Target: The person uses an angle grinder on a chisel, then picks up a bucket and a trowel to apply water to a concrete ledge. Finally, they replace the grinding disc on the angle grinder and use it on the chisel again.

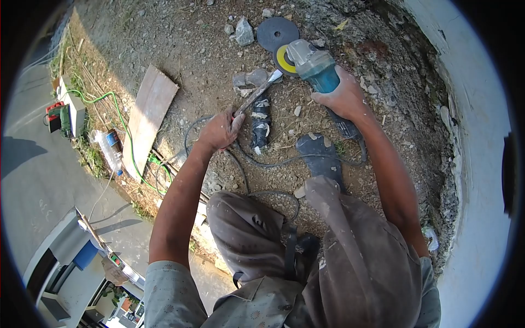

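My left hand (pixel 221 129) is closed around a long metal chisel (pixel 256 100), whose bright flat tip points up and to the right. My right hand (pixel 345 97) grips the teal body of an angle grinder (pixel 322 71). The grinder's disc (pixel 285 59), with a yellow centre, is right at the chisel's tip. Just beyond it, a loose dark grinding disc (pixel 277 34) lies on the dirt. Below the chisel rests a black, tape-wrapped piece (pixel 261 127). A dark power cord (pixel 273 163) loops across the ground between my hands and knees.
Stones, including a grey one (pixel 244 31), lie past the discs. A wooden board (pixel 150 112) and a plastic bottle (pixel 109 152) are at left, beside a green cord (pixel 121 112). My boot (pixel 321 158) stands below the grinder. A pale wall (pixel 481 136) runs along the right.
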The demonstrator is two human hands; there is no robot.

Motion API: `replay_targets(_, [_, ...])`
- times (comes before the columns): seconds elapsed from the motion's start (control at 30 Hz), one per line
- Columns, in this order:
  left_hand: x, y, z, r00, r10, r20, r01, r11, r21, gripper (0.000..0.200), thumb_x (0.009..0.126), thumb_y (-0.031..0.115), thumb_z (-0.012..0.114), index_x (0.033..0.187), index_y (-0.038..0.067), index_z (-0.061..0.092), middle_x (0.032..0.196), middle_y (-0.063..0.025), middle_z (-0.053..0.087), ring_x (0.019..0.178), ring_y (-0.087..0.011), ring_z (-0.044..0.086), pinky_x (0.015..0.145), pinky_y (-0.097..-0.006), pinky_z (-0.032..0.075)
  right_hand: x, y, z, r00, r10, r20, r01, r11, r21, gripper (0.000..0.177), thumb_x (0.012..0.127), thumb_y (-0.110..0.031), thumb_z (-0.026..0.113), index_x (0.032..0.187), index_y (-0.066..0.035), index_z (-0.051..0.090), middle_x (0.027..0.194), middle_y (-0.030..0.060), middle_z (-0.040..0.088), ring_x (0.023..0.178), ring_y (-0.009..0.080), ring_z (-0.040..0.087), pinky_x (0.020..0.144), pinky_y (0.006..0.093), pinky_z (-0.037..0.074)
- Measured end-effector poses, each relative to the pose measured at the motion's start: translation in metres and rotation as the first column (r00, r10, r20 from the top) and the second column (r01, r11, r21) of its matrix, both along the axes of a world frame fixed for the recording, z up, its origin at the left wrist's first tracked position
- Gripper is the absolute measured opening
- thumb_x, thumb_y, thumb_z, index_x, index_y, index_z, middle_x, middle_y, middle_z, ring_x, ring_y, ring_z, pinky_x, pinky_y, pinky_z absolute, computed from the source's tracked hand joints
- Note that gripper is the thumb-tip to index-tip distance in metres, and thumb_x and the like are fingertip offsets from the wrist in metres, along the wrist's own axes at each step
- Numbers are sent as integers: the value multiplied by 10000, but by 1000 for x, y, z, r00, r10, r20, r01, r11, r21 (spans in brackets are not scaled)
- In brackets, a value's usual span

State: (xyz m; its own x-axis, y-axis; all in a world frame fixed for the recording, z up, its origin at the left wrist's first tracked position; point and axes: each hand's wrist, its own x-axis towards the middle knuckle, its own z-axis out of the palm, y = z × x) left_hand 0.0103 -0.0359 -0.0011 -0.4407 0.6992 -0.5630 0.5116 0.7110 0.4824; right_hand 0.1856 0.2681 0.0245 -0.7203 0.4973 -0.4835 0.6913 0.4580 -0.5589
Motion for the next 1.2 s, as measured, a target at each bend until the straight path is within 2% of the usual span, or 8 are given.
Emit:
replay_targets(0.2, [0, 0, 0, 1000, 14, 13, -14, 1000, -21, 438, 1012, 421, 481, 1057, -9, 553, 896, -316, 650, 925, -502, 631, 800, -540, 476, 9, -5, 5, 999, -11, 46, 13, 999, -32, 1085, 618, -471, 854, 1433, 97, 418, 1322, 299, 569, 1223, 393, 573, 1047, 429, 444])
replay_targets(0.4, [0, -2, -3, 1000, 10, 4, -10, 1000, -27, 448, 1013, 430, 478, 1059, -9, 552, 892, -315, 648, 924, -504, 631, 802, -542, 477, 2, -5, -3, 999, -22, 32, 21, 999, 25, 1060, 627, -461, 841, 1432, 89, 425, 1315, 294, 574, 1213, 387, 579, 1037, 425, 452])
replay_targets(0.6, [-2, -3, -5, 1000, 8, 11, -8, 1000, -4, 448, 1010, 431, 486, 1027, -12, 550, 889, -310, 644, 919, -498, 630, 798, -533, 477, -18, 3, 1, 998, 58, 40, -55, 995, -78, 1065, 613, -489, 839, 1431, 64, 443, 1303, 288, 578, 1194, 382, 588, 1011, 436, 468])
replay_targets(0.7, [-2, -2, -2, 999, 16, 49, -17, 1000, 5, 447, 1007, 428, 493, 1018, -15, 553, 887, -306, 639, 917, -494, 625, 795, -523, 474, -25, 0, -16, 997, -1, -74, 8, 995, 97, 1072, 610, -510, 836, 1428, 63, 447, 1315, 287, 572, 1207, 384, 580, 1027, 441, 455])
replay_targets(0.8, [-6, -3, -2, 998, 12, 67, -12, 1000, 5, 443, 1006, 423, 498, 1019, -16, 553, 880, -303, 632, 911, -495, 618, 793, -514, 470, -18, 3, -12, 999, 0, -53, 6, 992, 123, 1086, 613, -522, 835, 1429, 74, 438, 1332, 287, 563, 1230, 392, 563, 1056, 438, 433])
replay_targets(0.9, [-8, -3, -3, 998, -13, 68, 10, 999, 51, 441, 1008, 420, 495, 1017, -18, 549, 871, -305, 626, 902, -497, 612, 792, -510, 468, -4, 7, -2, 999, 32, 4, -32, 999, -8, 1117, 612, -525, 837, 1441, 91, 413, 1362, 292, 541, 1260, 398, 540, 1079, 433, 412])
replay_targets(1.2, [-7, 0, 2, 997, -15, 71, 15, 1000, 10, 439, 1012, 417, 485, 1027, -16, 553, 874, -313, 627, 908, -500, 616, 800, -510, 469, 10, 2, -5, 997, 25, 67, -24, 1000, -21, 1137, 617, -519, 836, 1464, 90, 384, 1382, 298, 519, 1280, 398, 522, 1091, 429, 405])
